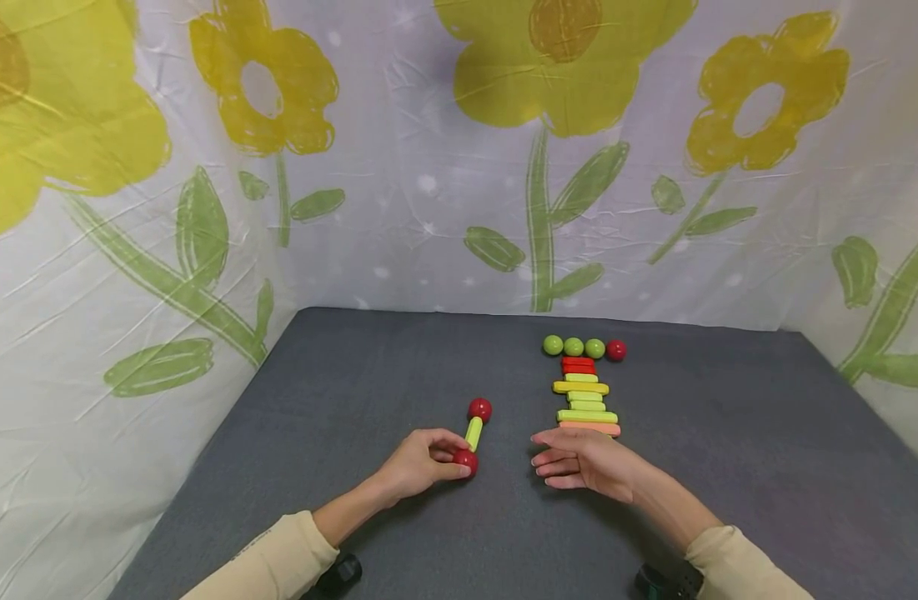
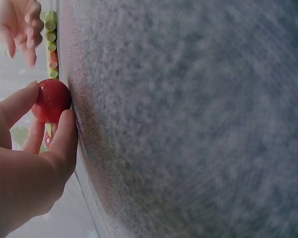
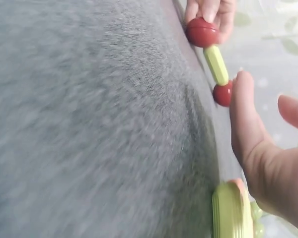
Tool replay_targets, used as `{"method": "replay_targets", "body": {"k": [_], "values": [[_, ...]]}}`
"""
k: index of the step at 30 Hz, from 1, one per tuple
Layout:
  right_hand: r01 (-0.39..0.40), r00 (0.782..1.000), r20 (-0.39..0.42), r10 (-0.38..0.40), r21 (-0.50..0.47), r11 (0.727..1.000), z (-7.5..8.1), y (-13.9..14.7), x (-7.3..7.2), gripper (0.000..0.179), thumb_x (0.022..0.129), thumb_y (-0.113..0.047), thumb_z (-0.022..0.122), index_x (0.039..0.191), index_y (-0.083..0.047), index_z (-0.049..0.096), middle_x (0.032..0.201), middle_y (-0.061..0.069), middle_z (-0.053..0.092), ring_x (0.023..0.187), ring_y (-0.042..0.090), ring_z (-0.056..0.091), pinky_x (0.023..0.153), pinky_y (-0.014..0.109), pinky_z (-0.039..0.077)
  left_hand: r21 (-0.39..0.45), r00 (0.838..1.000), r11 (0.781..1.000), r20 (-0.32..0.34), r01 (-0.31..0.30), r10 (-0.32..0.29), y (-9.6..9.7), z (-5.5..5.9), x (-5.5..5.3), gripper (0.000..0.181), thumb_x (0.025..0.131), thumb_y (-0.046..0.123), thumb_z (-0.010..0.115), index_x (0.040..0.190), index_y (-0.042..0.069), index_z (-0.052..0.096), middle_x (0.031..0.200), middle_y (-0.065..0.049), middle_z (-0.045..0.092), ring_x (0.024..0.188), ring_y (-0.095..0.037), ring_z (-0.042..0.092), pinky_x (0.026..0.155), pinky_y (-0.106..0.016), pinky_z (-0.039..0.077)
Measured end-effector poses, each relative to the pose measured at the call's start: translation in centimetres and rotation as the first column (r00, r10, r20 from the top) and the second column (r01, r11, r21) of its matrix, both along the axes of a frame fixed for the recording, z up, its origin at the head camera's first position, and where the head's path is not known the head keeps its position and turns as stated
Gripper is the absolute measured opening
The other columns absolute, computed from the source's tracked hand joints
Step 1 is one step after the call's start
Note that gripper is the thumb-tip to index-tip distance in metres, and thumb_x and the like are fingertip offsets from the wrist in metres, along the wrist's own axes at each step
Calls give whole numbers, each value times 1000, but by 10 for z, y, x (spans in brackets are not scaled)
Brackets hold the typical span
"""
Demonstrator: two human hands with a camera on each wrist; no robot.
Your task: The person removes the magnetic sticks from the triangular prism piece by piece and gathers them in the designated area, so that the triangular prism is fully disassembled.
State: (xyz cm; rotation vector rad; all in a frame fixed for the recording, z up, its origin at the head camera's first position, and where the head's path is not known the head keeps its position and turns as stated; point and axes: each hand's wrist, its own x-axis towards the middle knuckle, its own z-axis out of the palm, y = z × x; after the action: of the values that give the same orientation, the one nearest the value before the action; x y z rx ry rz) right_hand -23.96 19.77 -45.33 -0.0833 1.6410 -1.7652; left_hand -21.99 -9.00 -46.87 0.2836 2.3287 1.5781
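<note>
My left hand point(image 1: 419, 463) pinches a glossy red ball point(image 1: 468, 464) between thumb and fingers, low over the dark cloth. A short yellow-green rod point(image 1: 474, 434) runs from this ball to a second red ball point(image 1: 480, 409) farther off, so the three form one line. In the left wrist view the pinched ball point(image 2: 53, 100) hides most of the rod behind it. My right hand point(image 1: 595, 463) hovers to the right, fingers loosely extended and holding nothing. Just beyond it a salmon rod point(image 1: 589, 429) lies partly covered by that hand in the head view.
Several rods lie side by side in a column, among them a yellow one point(image 1: 581, 387) and a red one point(image 1: 578, 362). Behind them sit green balls point(image 1: 574, 347) and another red ball point(image 1: 616, 350) in a row. A flower-printed curtain point(image 1: 398, 217) encloses the dark table point(image 1: 368, 358).
</note>
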Motion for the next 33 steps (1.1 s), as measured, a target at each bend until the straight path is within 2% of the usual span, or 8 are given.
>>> {"method": "replay_targets", "body": {"k": [11,17,23,27,33], "values": [[100,995,-7,-99,82,992,-6,-28,-26,45,100,-24,50,134,6,45,107,13,66,94,21,64,85,37,52,-6,1000,1000,-9,-1,0,0,0,1,32,80,11,78,108,4,67,97,-5,64,86,-18,61,76,-32,53],[120,993,-14,-119,72,990,-6,-44,-38,45,101,-24,48,135,6,43,117,18,61,100,24,63,88,38,51,14,999,1000,-34,12,-12,0,-1,0,31,80,10,78,107,2,67,95,-4,64,84,-17,61,74,-31,53],[165,985,-71,-156,153,974,-3,-61,-51,45,101,-29,49,132,3,49,118,17,61,96,25,64,82,37,53,27,999,999,-44,21,-20,0,-2,0,30,81,10,77,107,1,66,94,-4,65,84,-16,62,73,-30,53],[159,985,-94,-142,210,965,0,-71,-60,48,100,-34,50,133,0,50,120,17,59,93,25,64,78,37,54,38,999,999,-43,26,-24,0,-2,0,29,81,9,77,107,1,66,94,-4,65,84,-17,62,73,-30,53],[112,992,-88,-94,234,966,1,-80,-69,52,99,-39,51,135,-1,49,124,18,53,90,25,64,76,38,55,33,999,999,-25,25,-24,-2,-1,-1,30,81,9,77,108,1,66,95,-4,65,85,-17,62,75,-31,53]]}}
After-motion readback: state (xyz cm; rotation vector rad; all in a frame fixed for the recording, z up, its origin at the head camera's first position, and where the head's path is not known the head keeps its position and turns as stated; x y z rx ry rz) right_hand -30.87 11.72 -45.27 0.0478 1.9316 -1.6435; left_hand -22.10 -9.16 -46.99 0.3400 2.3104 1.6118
